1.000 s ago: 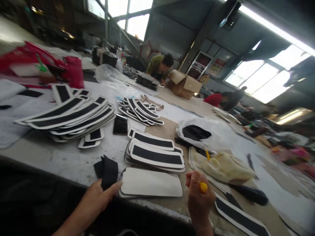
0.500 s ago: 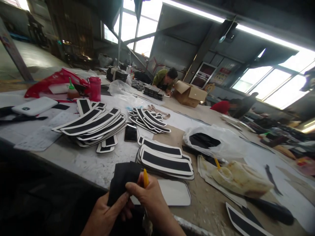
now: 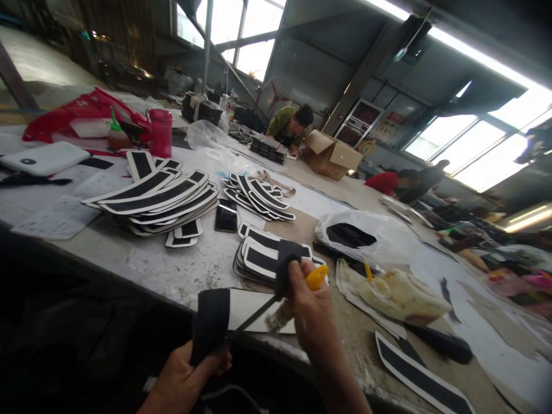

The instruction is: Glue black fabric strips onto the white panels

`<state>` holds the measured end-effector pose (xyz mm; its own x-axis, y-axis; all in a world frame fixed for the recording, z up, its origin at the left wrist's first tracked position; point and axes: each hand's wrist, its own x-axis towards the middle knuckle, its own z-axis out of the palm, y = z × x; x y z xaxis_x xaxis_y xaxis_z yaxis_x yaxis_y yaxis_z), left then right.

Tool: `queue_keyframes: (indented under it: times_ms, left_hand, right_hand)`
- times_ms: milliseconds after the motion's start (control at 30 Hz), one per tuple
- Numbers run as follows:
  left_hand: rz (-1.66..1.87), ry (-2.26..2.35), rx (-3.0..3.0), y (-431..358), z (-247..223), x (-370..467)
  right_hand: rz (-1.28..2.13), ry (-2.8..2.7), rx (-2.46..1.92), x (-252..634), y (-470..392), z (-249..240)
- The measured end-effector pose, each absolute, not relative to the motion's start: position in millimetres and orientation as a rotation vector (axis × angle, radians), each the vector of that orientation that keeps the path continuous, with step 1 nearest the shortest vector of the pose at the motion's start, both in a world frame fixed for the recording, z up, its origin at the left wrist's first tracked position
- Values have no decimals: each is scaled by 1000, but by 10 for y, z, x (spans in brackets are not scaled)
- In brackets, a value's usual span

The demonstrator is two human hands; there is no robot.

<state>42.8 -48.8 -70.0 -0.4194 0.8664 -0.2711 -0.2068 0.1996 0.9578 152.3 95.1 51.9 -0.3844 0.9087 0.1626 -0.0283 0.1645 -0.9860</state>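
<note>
My left hand (image 3: 183,374) is closed on a small bundle of black strips (image 3: 211,319) at the table's front edge. In my right hand (image 3: 314,316) is the end of one black strip (image 3: 285,264), pinched under the thumb. The same hand keeps hold of a brush (image 3: 317,278) with a yellow handle, its pale bristles pointing down toward the left. A thin dark length runs between the two hands. Behind them lies a pile of white-edged curved pieces (image 3: 259,260) with black centres. A plain white piece (image 3: 250,302) is partly hidden by the strips.
More curved pieces (image 3: 159,201) are heaped at left, near a phone (image 3: 226,215). To the right are a plastic bag (image 3: 388,238), a stained yellowish container (image 3: 409,296) and a single curved piece (image 3: 422,374). A person (image 3: 288,129) leans over the table's far side beside a cardboard box (image 3: 330,155).
My right hand has moved away from my left, up and to the right, drawing one black strip off the bundle. The brush went with it. The view has shifted slightly.
</note>
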Motion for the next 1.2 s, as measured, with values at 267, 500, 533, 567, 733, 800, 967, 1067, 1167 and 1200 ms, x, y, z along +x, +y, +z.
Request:
queue_keyframes:
  times_ms: [267, 500, 533, 567, 733, 800, 967, 1067, 1167, 1200]
  left_hand:
    - [1373, 1703, 348, -339, -481, 111]
    - [1190, 1519, 436, -38, -503, 48]
    - [1188, 1505, 428, -18, -523, 32]
    - [1184, 1502, 423, -2, -535, 20]
    - [1148, 1508, 388, 34, -475, -1]
    - [1131, 1508, 386, 35, -451, 0]
    - [1076, 1623, 469, 43, -480, 0]
    - [1057, 1701, 499, 70, -482, 3]
    - [1064, 1734, 496, 107, -469, 14]
    - [1067, 1739, 491, 120, -470, 21]
  right_hand:
    - [1522, -2511, -951, 1905, 1222, 612]
    - [1854, -2653, -720, 1441, 1380, 174]
    - [1866, -2661, -695, 1401, 1414, 147]
    - [1891, -2660, -665, 1371, 1442, 131]
    - [1939, -2687, -630, 1289, 1486, 116]
    - [1557, -2881, -791, 1259, 1473, 90]
    - [768, -3183, -941, 1197, 1420, 18]
    - [639, -3234, -955, 1187, 1411, 23]
    - [596, -3264, -944, 1175, 1417, 26]
    - [580, -3271, -934, 1165, 1417, 22]
